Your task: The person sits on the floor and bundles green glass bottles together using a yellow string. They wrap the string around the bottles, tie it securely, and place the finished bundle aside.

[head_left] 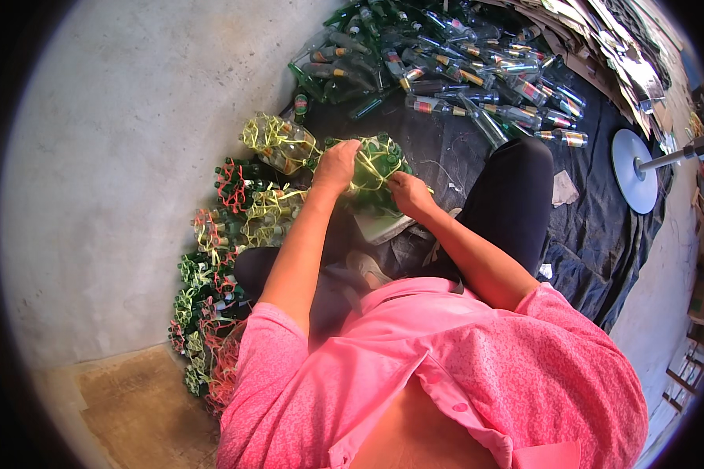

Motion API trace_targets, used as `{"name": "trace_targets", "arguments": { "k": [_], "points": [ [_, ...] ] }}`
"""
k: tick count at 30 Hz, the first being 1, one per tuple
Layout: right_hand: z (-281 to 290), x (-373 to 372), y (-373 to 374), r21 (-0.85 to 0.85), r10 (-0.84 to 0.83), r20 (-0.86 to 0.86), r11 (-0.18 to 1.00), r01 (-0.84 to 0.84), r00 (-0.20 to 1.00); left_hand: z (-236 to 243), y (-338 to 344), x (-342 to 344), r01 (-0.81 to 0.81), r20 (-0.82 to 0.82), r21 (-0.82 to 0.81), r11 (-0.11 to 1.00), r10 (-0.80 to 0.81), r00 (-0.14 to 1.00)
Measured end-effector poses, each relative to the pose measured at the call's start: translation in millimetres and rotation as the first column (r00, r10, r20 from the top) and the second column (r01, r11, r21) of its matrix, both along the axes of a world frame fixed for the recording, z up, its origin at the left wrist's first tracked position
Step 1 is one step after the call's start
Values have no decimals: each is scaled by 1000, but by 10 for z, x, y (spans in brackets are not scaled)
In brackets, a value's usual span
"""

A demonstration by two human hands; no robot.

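Observation:
In front of me stands a bundle of green glass bottles (pixel 378 166) wrapped in yellow-green twine (pixel 370 181). At the bundle's left side my left hand (pixel 337 166) is closed, pinching the twine. My right hand (pixel 411 195), lower on the right side, is closed on another stretch of it; a short end pokes out beyond the fingers. Beneath the bundle shows the corner of a pale flat slab (pixel 383 227). Just left of my left hand lies a tied bundle of clear bottles (pixel 285 148) in the same yellow twine.
More tied bottle bundles (pixel 215 227), in red, yellow and green twine, line the wall (pixel 141 156) on my left. Loose bottles (pixel 477 70) pile up at the far side on a black sheet (pixel 594 234). Flattened cardboard (pixel 594 47) and a stand's round base (pixel 633 170) are at right.

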State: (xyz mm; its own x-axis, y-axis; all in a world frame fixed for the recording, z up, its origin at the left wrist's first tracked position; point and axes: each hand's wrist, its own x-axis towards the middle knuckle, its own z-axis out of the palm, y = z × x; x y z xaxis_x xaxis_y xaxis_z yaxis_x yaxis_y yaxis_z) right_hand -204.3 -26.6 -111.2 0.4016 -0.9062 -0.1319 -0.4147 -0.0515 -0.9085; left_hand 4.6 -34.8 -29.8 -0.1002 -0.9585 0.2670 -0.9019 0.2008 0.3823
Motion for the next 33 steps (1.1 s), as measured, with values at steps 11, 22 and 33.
{"name": "trace_targets", "arguments": {
  "k": [11, 22, 33],
  "points": [
    [64, 11, -35, 31, -32, -89, 999, 35, 996, 217, -333, 17, -80, -6, 492, 867, 95, 995],
    [406, -180, -155, 126, -53, -90, 990, 64, 995, 112, -99, 3, -101, 9, 204, 974, 101, 995],
    [264, -159, -199, 134, -55, 81, 990, 44, 995, -175, 664, -755, -94, -21, -14, 995, 94, 995]
  ]
}}
